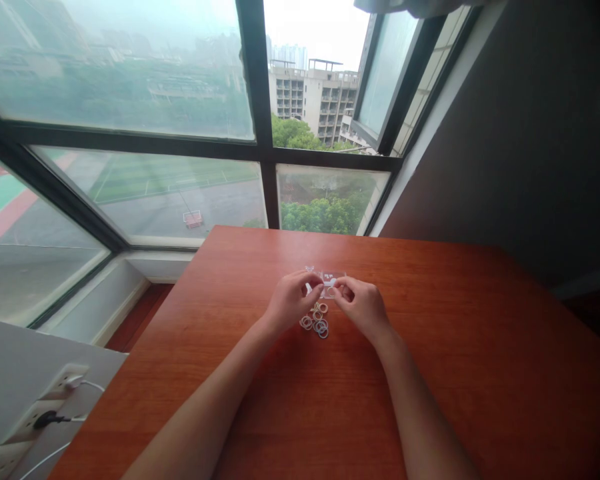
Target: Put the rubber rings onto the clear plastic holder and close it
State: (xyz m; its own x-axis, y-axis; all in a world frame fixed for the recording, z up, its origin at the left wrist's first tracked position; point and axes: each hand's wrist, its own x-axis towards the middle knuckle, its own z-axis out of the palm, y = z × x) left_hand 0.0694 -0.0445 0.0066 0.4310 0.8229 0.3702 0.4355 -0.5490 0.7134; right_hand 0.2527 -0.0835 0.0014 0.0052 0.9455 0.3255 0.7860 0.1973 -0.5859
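Note:
Several thin ring-shaped bands, which look like small hair ties (320, 323), lie in a loose pile on the brown table, pale and bluish in colour. Just beyond them sits a clear plastic pack (334, 277) with white markings. My left hand (294, 299) is curled at the pack's left side, thumb and forefinger pinched together; whatever they grip is too small to make out. From the right, my right hand (364, 303) closes thumb and forefinger on a pale hair tie (331, 291) in front of the pack.
The wooden table (220, 267) reaches to large dark-framed windows (267, 133), one pane standing open at upper right. Wall sockets (35, 420) with plugged-in white cables are at lower left. A dark wall (520, 147) rises on the right.

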